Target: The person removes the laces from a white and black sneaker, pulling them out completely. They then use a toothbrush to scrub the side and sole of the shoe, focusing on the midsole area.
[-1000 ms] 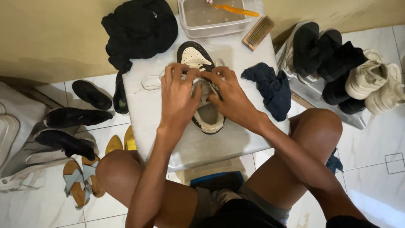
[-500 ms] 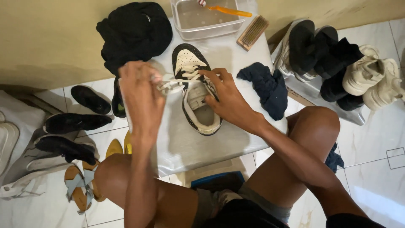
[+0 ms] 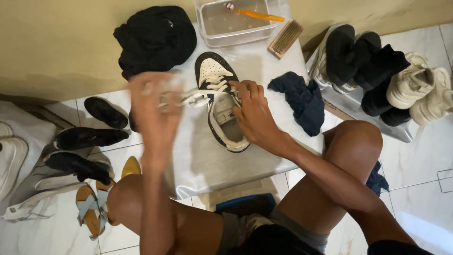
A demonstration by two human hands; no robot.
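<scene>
A black-and-white sneaker (image 3: 221, 101) lies on a small white table (image 3: 207, 160) between my knees. My right hand (image 3: 252, 113) presses on the shoe's tongue and eyelets and holds it down. My left hand (image 3: 155, 106), blurred by motion, is raised to the left of the shoe and grips the white shoelace (image 3: 191, 98), which stretches taut from the eyelets to my fingers.
On the table: a black cloth bundle (image 3: 155, 38), a clear tub (image 3: 233, 23) with an orange toothbrush (image 3: 257, 14), a wooden brush (image 3: 285, 38), a dark blue rag (image 3: 302, 101). Shoes are piled at the right (image 3: 377, 71); black shoes (image 3: 87, 139) and sandals (image 3: 92, 208) lie left.
My left hand left the shoe and pulled the lace out to the left, then came slightly lower. My right hand stayed on the shoe.
</scene>
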